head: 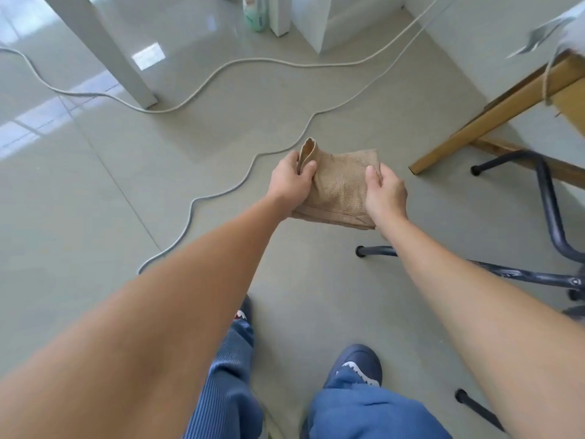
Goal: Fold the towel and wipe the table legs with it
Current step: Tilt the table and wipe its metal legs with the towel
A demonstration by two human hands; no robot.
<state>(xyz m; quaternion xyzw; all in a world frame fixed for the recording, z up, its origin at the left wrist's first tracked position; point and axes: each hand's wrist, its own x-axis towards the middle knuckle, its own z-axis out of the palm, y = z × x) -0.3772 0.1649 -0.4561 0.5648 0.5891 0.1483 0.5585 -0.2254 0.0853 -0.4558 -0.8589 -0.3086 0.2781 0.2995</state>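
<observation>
A tan towel (340, 188), folded into a small thick rectangle, hangs in the air above the floor between my hands. My left hand (289, 183) grips its left side, thumb on top near a raised fold at the far left corner. My right hand (384, 193) holds the right edge with the thumb pressed on top. A slanted wooden table leg (493, 118) reaches the floor to the right of the towel. A white table leg (107, 52) stands at the far left.
White cables (221, 191) snake across the grey tiled floor (95, 217). A black metal chair base (550, 217) spreads at the right. A green bottle (256, 14) and white furniture panels (316, 23) stand at the back. My blue trousers and shoes (356, 364) are below.
</observation>
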